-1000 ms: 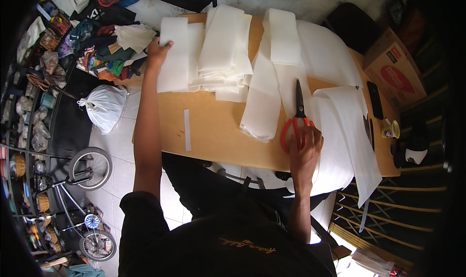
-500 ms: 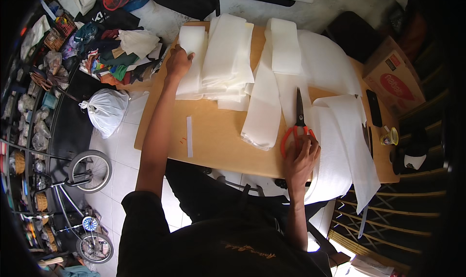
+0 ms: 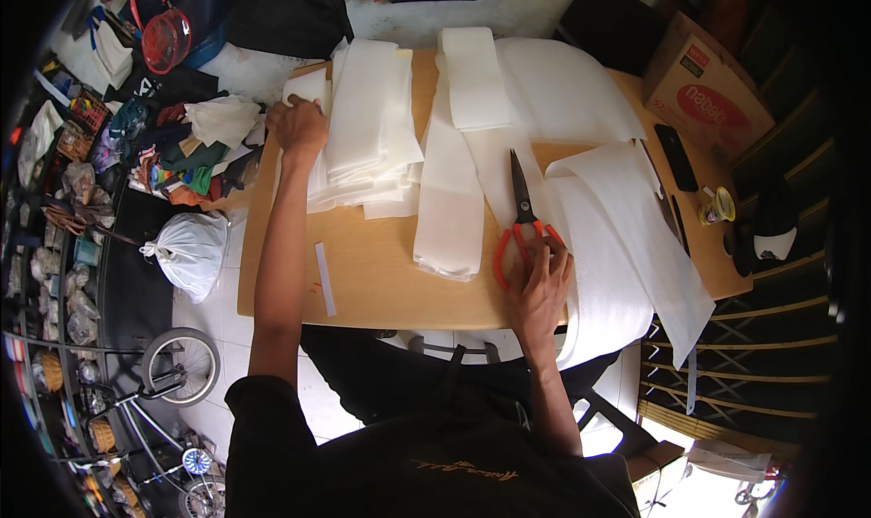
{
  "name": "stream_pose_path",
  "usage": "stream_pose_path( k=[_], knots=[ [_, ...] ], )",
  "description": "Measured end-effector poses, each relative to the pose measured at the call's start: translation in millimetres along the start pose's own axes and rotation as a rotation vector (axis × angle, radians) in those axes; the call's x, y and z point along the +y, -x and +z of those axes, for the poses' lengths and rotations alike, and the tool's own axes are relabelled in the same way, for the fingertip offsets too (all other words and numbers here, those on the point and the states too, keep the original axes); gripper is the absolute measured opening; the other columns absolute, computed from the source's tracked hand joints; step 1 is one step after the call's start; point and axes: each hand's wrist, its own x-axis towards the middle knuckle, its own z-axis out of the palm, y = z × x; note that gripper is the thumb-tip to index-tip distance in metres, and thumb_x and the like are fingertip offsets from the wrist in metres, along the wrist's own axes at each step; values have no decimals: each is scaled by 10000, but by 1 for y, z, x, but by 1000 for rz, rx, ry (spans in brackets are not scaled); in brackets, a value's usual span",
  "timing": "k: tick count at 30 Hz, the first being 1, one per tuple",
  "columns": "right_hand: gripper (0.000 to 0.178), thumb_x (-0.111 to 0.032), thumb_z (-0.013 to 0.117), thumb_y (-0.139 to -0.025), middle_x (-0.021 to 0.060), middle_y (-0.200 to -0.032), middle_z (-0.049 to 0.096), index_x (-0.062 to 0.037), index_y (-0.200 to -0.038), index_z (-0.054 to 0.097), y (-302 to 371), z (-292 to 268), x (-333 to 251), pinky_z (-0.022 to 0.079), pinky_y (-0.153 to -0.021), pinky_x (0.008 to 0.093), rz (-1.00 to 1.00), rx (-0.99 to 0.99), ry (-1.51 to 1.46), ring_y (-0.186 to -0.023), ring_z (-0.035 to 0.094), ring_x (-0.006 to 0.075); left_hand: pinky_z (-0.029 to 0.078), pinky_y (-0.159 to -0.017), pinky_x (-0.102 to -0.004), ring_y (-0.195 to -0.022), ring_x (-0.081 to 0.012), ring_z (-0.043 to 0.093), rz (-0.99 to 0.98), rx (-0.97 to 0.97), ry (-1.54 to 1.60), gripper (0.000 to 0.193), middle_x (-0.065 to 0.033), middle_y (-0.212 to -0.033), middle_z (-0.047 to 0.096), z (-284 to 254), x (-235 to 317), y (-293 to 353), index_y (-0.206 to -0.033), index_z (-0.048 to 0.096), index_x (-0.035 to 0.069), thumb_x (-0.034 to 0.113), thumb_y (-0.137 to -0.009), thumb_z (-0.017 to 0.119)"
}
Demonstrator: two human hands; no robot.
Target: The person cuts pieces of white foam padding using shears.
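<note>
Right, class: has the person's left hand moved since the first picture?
Yes. The left hand has shifted rightward, judged against the big stack of white sheets; it is now close beside that stack's left edge.

Wood-toned desk [image 3: 372,287] and the materials upon it.
A narrow white strip [image 3: 325,278] lies near the front left; a layered stack of translucent white strips [image 3: 367,110], further back. Right: black-bladed scissors with orange-red handles [image 3: 523,205], a broad white sheet [image 3: 606,264] draping over the front edge, a flat black rectangular object [image 3: 674,158], a small yellow cup [image 3: 717,207].
</note>
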Motion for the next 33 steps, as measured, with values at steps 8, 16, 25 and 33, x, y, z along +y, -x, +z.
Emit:
stream_pose_path(
  k=[8, 16, 25, 33],
  knots=[
    [302, -55, 582, -825, 201, -1129, 489, 8, -1114, 525, -3, -5, 4, 390, -917, 484, 11, -14, -18, -1033, 478, 383, 430, -959, -425, -1133, -412, 523, 332, -103, 749, 594, -322, -1177, 535, -39, 174, -7, -1169, 514, -103, 386, -859, 647],
    [390, -64, 576, -814, 184, -1166, 463, -45, -1199, 520, -3, -4, 5, 407, -925, 478, 53, -54, -53, -1088, 470, 390, 394, -1023, -425, -1274, -422, 413, 208, -573, 911, 919, -306, -1344, 429, 58, 228, -114, -1375, 270, -73, 343, -679, 705],
    [330, -93, 590, -813, 211, -1187, 452, -33, -1127, 509, -8, -7, 6, 393, -900, 495, 73, -88, -30, -1096, 465, 399, 435, -959, -403, -1156, -346, 515, 227, -1033, 935, 1040, -230, -1282, 493, 51, 243, -113, -1392, 266, -59, 120, -544, 840],
    [343, -113, 585, -818, 217, -1191, 460, -23, -1139, 507, -8, -8, 3, 379, -918, 502, 71, -109, -23, -1116, 456, 400, 436, -928, -321, -1070, -284, 583, 334, -808, 992, 840, -168, -1175, 601, 57, 229, -112, -1282, 460, -37, 132, -555, 844]
  ],
)
